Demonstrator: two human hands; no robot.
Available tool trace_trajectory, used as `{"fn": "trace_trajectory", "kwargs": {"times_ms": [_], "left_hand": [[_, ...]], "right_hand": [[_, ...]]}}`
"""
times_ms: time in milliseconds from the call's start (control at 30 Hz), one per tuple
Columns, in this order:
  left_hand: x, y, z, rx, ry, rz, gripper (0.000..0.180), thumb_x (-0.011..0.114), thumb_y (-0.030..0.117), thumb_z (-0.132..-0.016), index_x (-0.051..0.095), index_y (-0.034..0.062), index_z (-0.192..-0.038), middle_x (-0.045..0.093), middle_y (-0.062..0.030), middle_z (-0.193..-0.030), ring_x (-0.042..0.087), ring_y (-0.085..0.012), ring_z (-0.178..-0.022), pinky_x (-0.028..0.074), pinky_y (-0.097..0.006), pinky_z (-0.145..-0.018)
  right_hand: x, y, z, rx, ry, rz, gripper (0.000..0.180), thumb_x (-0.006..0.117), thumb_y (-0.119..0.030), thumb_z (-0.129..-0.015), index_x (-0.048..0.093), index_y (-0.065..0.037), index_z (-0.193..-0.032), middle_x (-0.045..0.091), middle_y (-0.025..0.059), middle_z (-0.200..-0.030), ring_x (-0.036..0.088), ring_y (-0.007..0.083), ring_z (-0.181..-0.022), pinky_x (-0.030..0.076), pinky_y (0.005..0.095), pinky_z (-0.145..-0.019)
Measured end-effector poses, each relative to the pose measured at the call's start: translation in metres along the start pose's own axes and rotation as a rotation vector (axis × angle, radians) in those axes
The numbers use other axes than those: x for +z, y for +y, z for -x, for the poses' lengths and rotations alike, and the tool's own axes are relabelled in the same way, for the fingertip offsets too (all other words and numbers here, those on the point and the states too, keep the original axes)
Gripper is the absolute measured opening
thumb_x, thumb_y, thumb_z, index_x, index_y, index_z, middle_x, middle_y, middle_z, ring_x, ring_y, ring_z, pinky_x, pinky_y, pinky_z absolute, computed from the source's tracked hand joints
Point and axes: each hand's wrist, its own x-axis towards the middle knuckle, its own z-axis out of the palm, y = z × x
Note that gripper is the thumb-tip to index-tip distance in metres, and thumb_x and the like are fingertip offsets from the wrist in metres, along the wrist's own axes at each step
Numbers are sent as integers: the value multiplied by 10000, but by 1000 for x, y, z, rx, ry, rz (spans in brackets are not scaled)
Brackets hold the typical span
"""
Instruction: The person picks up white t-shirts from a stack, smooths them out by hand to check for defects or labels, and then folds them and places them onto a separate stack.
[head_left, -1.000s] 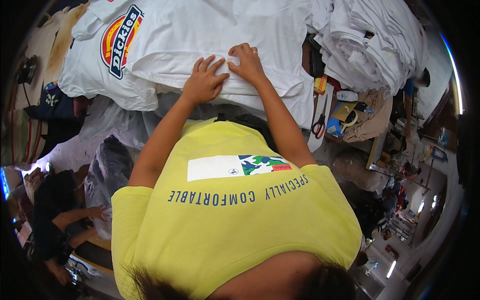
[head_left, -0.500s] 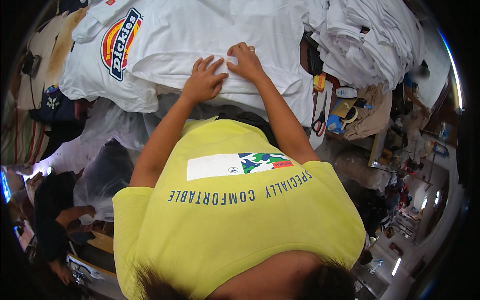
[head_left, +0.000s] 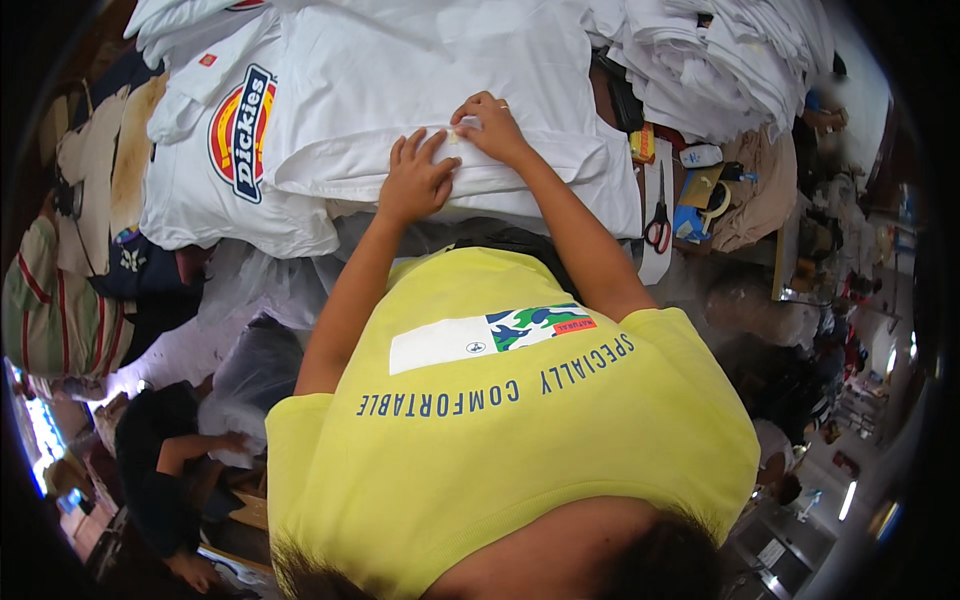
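A white T-shirt (head_left: pixel 400 75) with a colourful printed emblem lies spread in front of me, its near edge folded up into a long band. My left hand (head_left: pixel 415 178) rests on that band with its fingers apart. Just right of it, my right hand (head_left: pixel 492 130) has bent fingers, with thumb and forefinger close together over the fold. What they pinch is too small to make out. A small pale yellowish strip (head_left: pixel 453 140) shows on the cloth between the two hands.
On the right lie red-handled scissors (head_left: pixel 657 228), a tape roll (head_left: pixel 716 200) and a brown cloth (head_left: pixel 765 190). A heap of white garments (head_left: pixel 715 65) rises behind them. Dark and striped fabrics (head_left: pixel 60 310) sit at left. Another person (head_left: pixel 150 470) works at lower left.
The whole view has shifted, so the shirt's emblem and the scissors sit lower. Both hands stay at the fold, with my right fingers slightly shifted and the pale strip between them showing more.
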Motion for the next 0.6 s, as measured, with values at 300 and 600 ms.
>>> {"fn": "trace_trajectory", "kwargs": {"times_ms": [300, 600], "left_hand": [[-2, 2, -3, -2, -30, -25, 263, 548, 211, -748, 611, 201, -1003, 406, -155, -1310, 335, -379, -1222, 223, -525, -1016], [-1, 2, -3, 2, -33, -15, 264, 539, 209, -749, 600, 193, -1005, 392, -159, -1323, 326, -395, -1223, 216, -525, -1019]], "right_hand": [[-1, -22, -1, 158, -79, 118, 161, 692, -168, -699, 618, -195, -840, 520, -14, -1063, 449, 265, -1034, 412, 385, -859], [4, 0, 1, 176, -5, -97, 131, 683, -152, -703, 618, -174, -814, 532, -6, -1035, 457, 242, -1013, 414, 355, -826]]}}
